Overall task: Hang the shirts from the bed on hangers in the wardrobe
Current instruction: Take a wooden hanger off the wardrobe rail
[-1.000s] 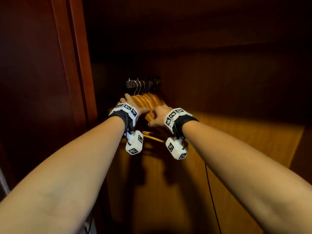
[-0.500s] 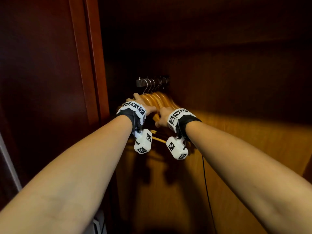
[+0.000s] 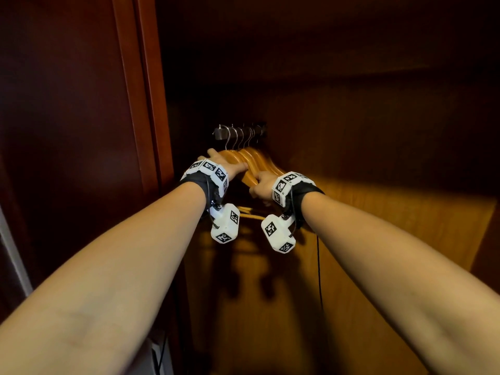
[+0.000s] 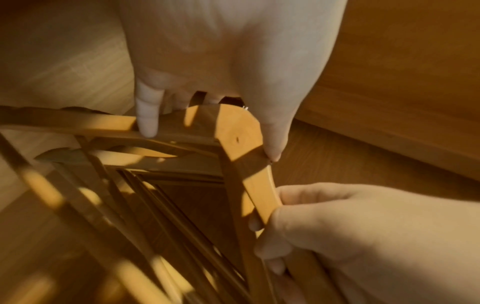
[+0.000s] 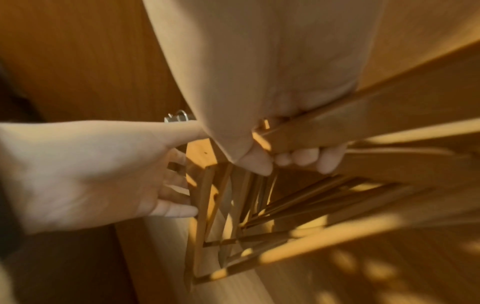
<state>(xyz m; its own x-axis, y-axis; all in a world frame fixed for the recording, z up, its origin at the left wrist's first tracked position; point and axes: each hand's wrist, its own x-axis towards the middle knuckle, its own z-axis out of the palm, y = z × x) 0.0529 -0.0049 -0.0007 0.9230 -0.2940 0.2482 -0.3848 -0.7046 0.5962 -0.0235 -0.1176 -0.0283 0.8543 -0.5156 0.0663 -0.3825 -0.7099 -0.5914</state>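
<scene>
Several wooden hangers [image 3: 254,161] hang by metal hooks on a short rail [image 3: 238,131] inside the wardrobe. My left hand [image 3: 230,166] lies over their top left with its fingers fairly straight. In the left wrist view its fingers [image 4: 146,123] reach over the front hanger [image 4: 249,148] and the thumb rests on its right edge. My right hand [image 3: 261,184] grips the right arm of the front hanger, with its fingers [image 5: 298,158] curled under the wooden arm [image 5: 363,115]. No shirt is in view.
The wardrobe's dark wooden door frame [image 3: 146,104] stands close on the left. Its lit back panel [image 3: 378,226] lies behind and below the hangers, and a thin black cable [image 3: 319,266] runs down it. The upper part of the wardrobe is in deep shadow.
Both hands have stayed on the hangers and edged slightly inward along them. The door frame has slid further right in the head view.
</scene>
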